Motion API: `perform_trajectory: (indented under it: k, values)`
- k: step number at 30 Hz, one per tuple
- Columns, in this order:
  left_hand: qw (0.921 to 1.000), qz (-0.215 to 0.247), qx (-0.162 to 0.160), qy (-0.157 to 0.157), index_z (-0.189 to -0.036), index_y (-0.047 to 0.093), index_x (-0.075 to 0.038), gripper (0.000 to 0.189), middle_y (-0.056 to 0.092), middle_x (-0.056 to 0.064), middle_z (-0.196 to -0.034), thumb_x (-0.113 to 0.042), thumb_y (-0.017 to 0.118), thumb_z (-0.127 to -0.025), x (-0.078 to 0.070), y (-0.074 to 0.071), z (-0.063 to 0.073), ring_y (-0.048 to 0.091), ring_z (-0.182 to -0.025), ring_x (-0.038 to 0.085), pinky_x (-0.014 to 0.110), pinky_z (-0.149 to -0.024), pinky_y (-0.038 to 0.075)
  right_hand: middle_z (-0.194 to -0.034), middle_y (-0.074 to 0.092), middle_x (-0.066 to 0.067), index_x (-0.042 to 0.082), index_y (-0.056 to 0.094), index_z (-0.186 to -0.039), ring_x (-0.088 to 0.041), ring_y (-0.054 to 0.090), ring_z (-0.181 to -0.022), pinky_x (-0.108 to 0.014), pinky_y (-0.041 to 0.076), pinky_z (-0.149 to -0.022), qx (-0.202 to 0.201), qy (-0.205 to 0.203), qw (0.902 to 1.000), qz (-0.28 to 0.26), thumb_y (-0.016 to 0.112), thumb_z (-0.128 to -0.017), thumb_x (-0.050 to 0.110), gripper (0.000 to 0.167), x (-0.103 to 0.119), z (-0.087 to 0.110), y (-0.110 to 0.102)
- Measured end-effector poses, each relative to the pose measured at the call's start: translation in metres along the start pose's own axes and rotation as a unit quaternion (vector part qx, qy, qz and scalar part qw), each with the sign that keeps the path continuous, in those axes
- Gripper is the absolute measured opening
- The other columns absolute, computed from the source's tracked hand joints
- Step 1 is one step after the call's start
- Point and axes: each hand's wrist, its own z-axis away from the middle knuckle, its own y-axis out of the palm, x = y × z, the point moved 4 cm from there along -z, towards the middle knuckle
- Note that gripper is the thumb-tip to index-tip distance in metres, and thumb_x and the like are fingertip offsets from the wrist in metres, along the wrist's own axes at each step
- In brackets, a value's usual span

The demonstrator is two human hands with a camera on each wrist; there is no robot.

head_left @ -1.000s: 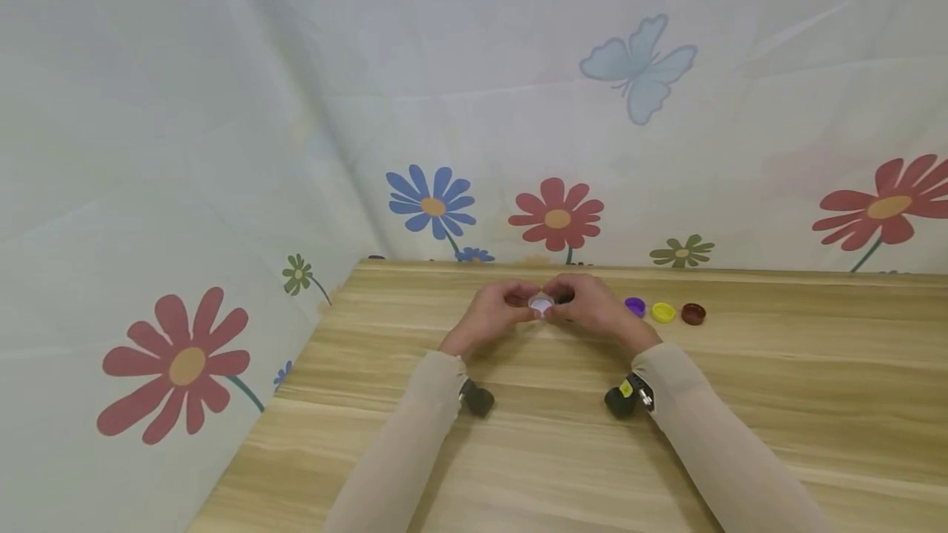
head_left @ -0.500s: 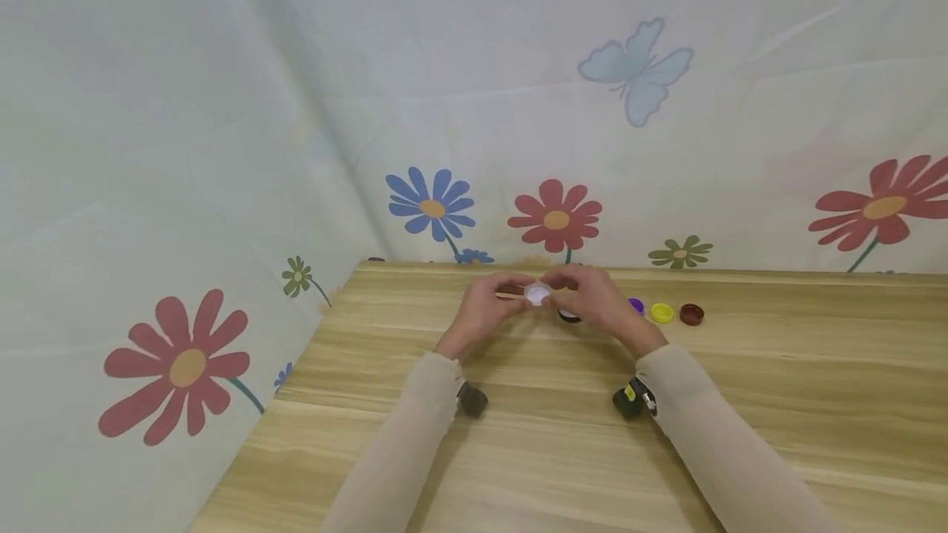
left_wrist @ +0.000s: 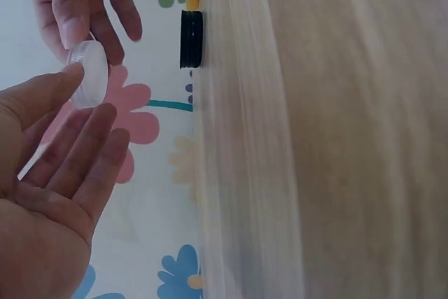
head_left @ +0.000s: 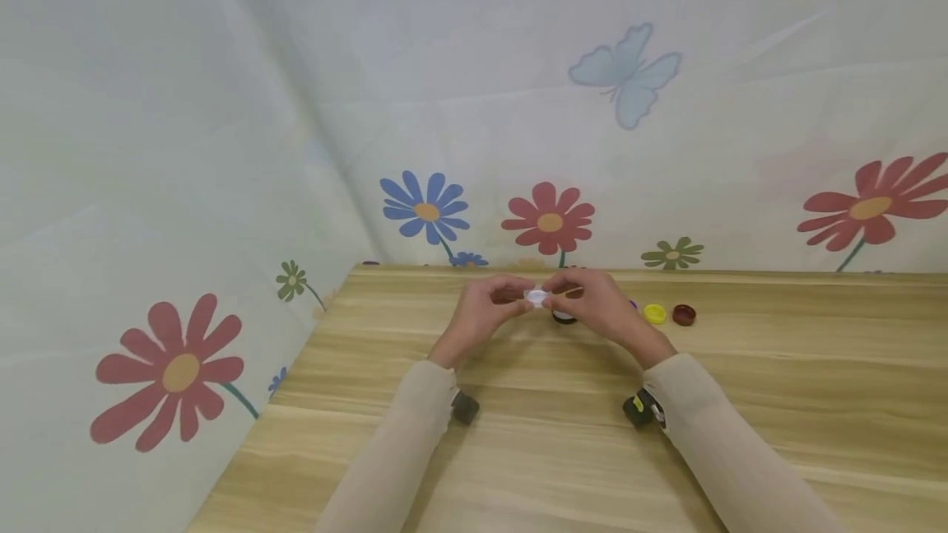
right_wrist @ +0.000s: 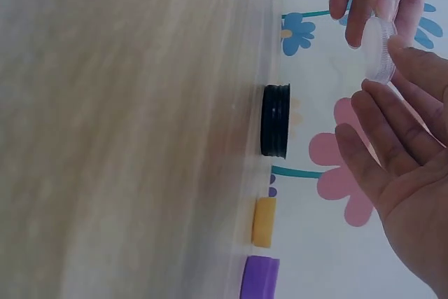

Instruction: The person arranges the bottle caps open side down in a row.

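Observation:
A clear whitish screw cap is held above the back of the wooden table by both hands. My left hand pinches its left side between thumb and fingers; in the left wrist view the thumb lies on the ridged rim of the cap. From the other side my right hand pinches the same cap, its lower fingers spread. Just below the right hand a black cap rests on the table, partly hidden in the head view and plain to see in the right wrist view.
Right of the hands a purple cap, mostly hidden by the right hand, a yellow cap and a dark red cap lie in a row on the table. A flower-printed cloth hangs behind the table's back edge.
Both hands have lifted the clear cap slightly off the table and tilted it flatter. The black cap, hidden earlier behind the right hand, now shows below it. The purple cap is more covered.

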Motion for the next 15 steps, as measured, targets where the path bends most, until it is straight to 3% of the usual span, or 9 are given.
perform_trajectory:
  k: [7, 15]
  values:
    - [0.9998, 0.008, -0.004, 0.019, -0.116, 0.082, -0.009, 0.02, 0.077, 0.0, -0.12, -0.012, 0.081, -0.096, -0.0012, -0.0002, 0.0026, 0.075, -0.103, 0.015, 0.03, -0.089, 0.06, -0.106, 0.076, -0.002, 0.009, 0.078, -0.112, -0.027, 0.073, -0.105, -0.048, 0.059, -0.095, -0.007, -0.011, 0.9999, 0.006, 0.078, -0.1, 0.018, 0.016, 0.0041, 0.0055, -0.0024]
    - [0.9992, -0.003, -0.004, 0.039, -0.12, 0.08, -0.005, 0.026, 0.078, 0.007, -0.117, -0.004, 0.081, -0.095, -0.0091, 0.0012, 0.0051, 0.076, -0.102, 0.02, 0.031, -0.088, 0.061, -0.107, 0.076, 0.0, 0.012, 0.079, -0.111, -0.024, 0.074, -0.104, -0.045, 0.06, -0.093, -0.024, 0.0, 0.9997, -0.006, 0.079, -0.099, 0.022, 0.016, 0.0047, 0.0089, -0.0037]
